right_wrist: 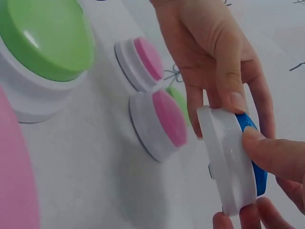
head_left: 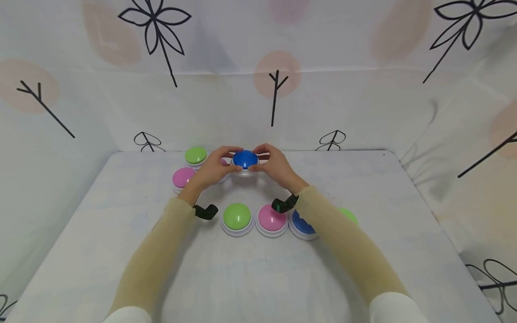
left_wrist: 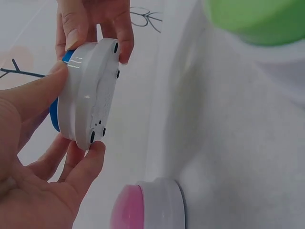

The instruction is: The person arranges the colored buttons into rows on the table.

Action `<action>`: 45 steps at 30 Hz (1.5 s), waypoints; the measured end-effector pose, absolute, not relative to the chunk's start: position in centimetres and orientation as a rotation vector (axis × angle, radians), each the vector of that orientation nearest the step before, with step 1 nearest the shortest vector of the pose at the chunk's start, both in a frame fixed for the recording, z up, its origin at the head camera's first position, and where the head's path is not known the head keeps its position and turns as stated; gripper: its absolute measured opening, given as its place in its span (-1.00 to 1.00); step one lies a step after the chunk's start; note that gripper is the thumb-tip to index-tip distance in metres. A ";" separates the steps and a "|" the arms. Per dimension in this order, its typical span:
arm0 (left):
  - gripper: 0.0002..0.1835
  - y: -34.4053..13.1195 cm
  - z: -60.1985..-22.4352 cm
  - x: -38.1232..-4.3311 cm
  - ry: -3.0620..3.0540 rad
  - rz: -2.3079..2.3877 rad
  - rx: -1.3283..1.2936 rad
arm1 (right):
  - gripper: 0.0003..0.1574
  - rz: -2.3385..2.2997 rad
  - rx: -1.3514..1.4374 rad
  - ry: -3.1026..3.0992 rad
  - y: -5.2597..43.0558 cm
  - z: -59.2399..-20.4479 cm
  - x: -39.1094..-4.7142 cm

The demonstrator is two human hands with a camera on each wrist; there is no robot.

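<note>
A blue-domed push button [head_left: 245, 159] with a white base is held off the table between both hands. My left hand [head_left: 215, 169] pinches its left side, thumb at the near edge. From the right, my right hand [head_left: 278, 167] grips the opposite side. The left wrist view shows the underside of the button's white base [left_wrist: 90, 90], with small dark feet, tilted up on edge. Behind the left hand, a pink button [head_left: 224, 179] is mostly hidden. Left of that hand stand a green button [head_left: 195, 155] and another pink button [head_left: 183, 177].
Nearer on the white table [head_left: 250, 278], a green button [head_left: 237, 216], a pink button [head_left: 271, 219] and a blue button [head_left: 302, 224] stand in a row. Another green button [head_left: 349, 215] is partly covered by the right sleeve. A patterned cloth wall [head_left: 226, 107] rises behind the table's far edge.
</note>
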State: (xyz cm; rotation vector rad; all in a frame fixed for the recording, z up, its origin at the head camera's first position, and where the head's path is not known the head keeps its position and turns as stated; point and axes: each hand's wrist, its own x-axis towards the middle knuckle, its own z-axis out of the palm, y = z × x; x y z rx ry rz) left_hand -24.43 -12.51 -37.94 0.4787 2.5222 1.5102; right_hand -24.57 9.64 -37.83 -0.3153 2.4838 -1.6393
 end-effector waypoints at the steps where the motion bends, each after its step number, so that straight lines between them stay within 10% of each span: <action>1: -0.38 -12.5 -37.9 -24.2 2.523 1.506 0.473 | -0.33 -1.637 -0.313 2.480 9.7 -37.7 -24.3; 45: -0.45 -15.7 -38.2 -14.1 2.336 1.493 0.736 | -0.47 -1.581 -0.617 2.391 10.8 -38.2 -12.3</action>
